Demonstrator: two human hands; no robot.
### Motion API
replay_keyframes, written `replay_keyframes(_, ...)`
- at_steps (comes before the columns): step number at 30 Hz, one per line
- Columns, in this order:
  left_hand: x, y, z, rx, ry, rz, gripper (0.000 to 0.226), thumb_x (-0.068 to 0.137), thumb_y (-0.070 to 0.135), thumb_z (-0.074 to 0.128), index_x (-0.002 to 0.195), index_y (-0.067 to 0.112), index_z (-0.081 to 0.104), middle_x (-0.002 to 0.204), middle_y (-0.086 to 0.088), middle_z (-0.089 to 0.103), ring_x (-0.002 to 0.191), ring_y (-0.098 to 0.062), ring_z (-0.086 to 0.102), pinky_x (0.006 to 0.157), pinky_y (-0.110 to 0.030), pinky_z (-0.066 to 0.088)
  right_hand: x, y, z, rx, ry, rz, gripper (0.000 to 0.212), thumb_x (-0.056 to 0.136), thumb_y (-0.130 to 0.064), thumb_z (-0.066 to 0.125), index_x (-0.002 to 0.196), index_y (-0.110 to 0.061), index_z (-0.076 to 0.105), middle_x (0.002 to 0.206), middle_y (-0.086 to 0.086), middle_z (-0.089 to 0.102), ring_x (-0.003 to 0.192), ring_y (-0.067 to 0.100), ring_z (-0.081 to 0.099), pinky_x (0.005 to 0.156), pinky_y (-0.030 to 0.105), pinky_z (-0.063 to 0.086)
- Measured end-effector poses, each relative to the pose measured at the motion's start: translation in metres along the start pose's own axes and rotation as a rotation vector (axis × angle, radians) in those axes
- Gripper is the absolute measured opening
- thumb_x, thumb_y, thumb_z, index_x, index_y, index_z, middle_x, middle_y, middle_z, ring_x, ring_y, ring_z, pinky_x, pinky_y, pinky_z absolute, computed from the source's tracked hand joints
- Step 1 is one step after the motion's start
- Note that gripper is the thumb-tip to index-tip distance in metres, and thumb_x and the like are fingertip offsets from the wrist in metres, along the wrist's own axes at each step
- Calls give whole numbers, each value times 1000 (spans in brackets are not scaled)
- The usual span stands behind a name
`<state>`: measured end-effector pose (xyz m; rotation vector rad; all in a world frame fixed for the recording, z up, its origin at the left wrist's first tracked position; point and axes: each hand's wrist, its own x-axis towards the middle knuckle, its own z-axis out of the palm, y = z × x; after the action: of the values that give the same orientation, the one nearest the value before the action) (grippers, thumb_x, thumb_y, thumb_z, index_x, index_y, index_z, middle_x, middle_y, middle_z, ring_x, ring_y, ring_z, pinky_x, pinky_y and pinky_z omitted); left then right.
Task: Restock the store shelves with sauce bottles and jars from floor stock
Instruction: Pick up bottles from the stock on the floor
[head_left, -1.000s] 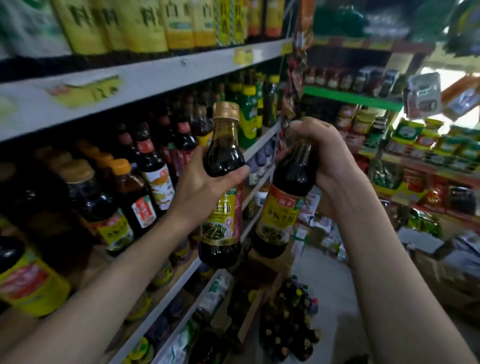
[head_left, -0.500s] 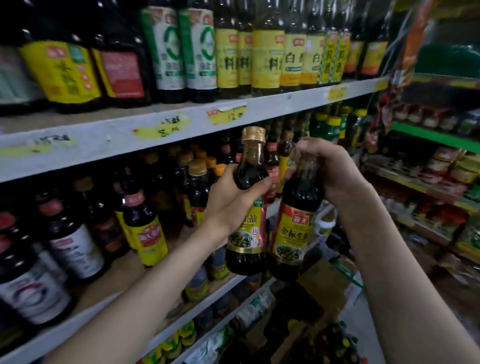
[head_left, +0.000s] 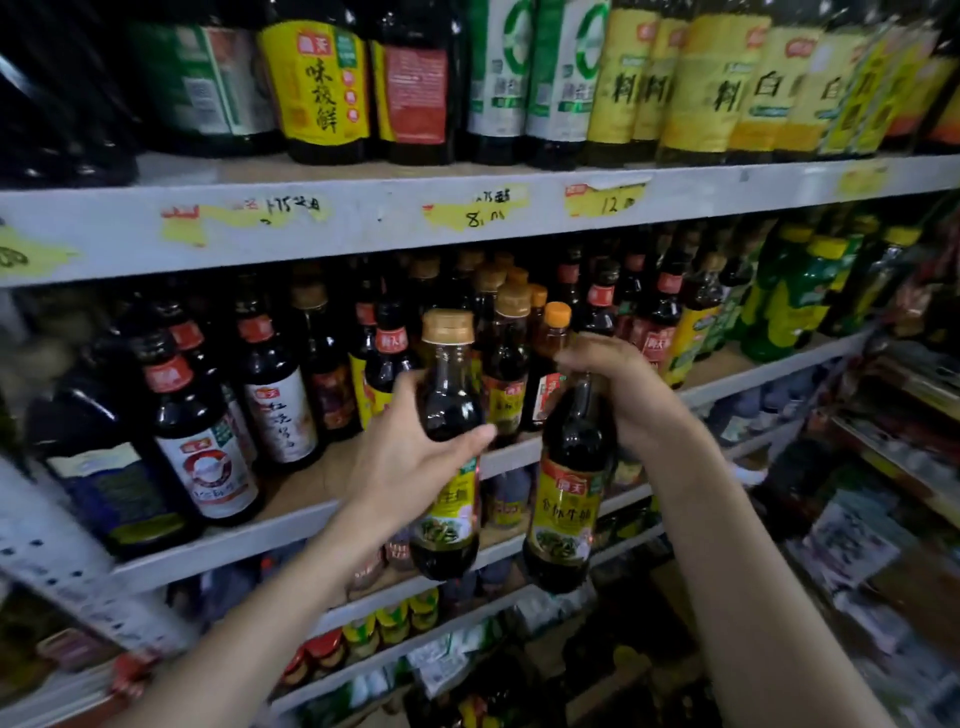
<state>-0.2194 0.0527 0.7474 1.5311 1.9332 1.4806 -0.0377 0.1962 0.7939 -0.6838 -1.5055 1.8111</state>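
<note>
Apparently soy-dark sauce (head_left: 574, 431) fills both: left hand (head_left: 410, 460) grips gold-capped bottle (head_left: 448, 374), right hand (head_left: 626, 389) second bottle (head_left: 567, 501)'s neck.

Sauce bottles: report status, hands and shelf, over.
Left hand grips gold-capped bottle at its shoulder. Right hand grips second bottle by the neck. Both in air before middle shelf, not yet set down. Shelved bottles crowd the back.

Forearms raised, left hand (head_left: 410, 462) gripping a bottle (head_left: 448, 525), right hand (head_left: 618, 395) clasping second bottle (head_left: 569, 499) by neck
</note>
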Motion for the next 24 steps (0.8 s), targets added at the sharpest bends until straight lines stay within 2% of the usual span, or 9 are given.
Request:
replay_keyframes(2, -1, -10, -22, 42, 57, -15, 69, 64, 77, 66, 117, 38, 43, 95, 27, 65, 88, 12, 60, 67, -14, 46, 6, 6, 16, 9, -38, 13, 15, 73, -11, 67, 71, -7, 54, 65, 7, 51, 51, 31, 64, 51, 30, 51)
replay_keyframes(5, 1, -20, -48, 87, 90, -41, 60, 69, 66, 71, 114, 39, 42, 99, 23, 63, 91, 9, 58, 71, -20, 47, 12, 13, 43, -17, -61, 3, 23, 73, -12, 68, 65, -14, 46, 62, 8, 45, 52, 32, 64, 59, 35, 51)
replay_keyframes(7, -2, -27, -59, 112, 126, -52, 57, 69, 66, 70, 112, 41, 41, 96, 26, 62, 88, 14, 55, 68, -17, 44, 15, 19, 56, -45, -74, 2, 25, 71, -15, 70, 69, -13, 46, 65, 11, 45, 54, 32, 65, 61, 35, 50)
replay_keyframes(9, -8, -36, -68, 124, 176, -80, 54, 69, 67, 69, 108, 43, 40, 93, 27, 61, 85, 15, 53, 64, -17, 41, 14, 23, 65, -67, -83, 17, 26, 69, -16, 71, 70, -12, 45, 62, 9, 45, 54, 32, 65, 56, 30, 50)
replay_keyframes(12, -16, -49, -77, 121, 225, -126, 57, 68, 68, 68, 110, 37, 43, 94, 22, 62, 87, 6, 57, 66, -22, 44, 11, 28, 72, -84, -67, 50, 19, 68, -18, 72, 65, -13, 53, 60, 7, 53, 56, 32, 66, 56, 30, 50)
replay_keyframes(14, -22, -54, -80, 133, 234, -134, 62, 66, 70, 66, 113, 35, 44, 95, 23, 61, 86, 9, 56, 64, -18, 42, 7, 30, 75, -86, -58, 62, 14, 68, -17, 71, 60, -18, 60, 58, 4, 55, 55, 31, 65, 56, 30, 50)
replay_keyframes(18, -30, -63, -79, 158, 248, -160, 61, 64, 74, 63, 107, 36, 42, 90, 23, 60, 81, 9, 55, 59, -16, 40, 1, 37, 75, -119, -24, 54, 15, 67, -19, 72, 65, -16, 58, 56, 3, 57, 56, 30, 65, 60, 32, 50)
replay_keyframes(21, -34, -67, -74, 180, 235, -178, 57, 68, 70, 67, 108, 40, 40, 89, 27, 58, 79, 12, 53, 58, -14, 39, -2, 41, 73, -144, -31, 34, 20, 68, -20, 72, 54, -26, 59, 54, 3, 59, 59, 28, 65, 60, 29, 48)
replay_keyframes(24, -35, -68, -66, 194, 204, -190, 56, 69, 67, 70, 106, 37, 40, 88, 23, 60, 79, 7, 57, 58, -19, 44, -5, 46, 68, -137, -60, 10, 21, 68, -18, 70, 51, -25, 59, 55, 3, 62, 60, 25, 65, 58, 24, 50)
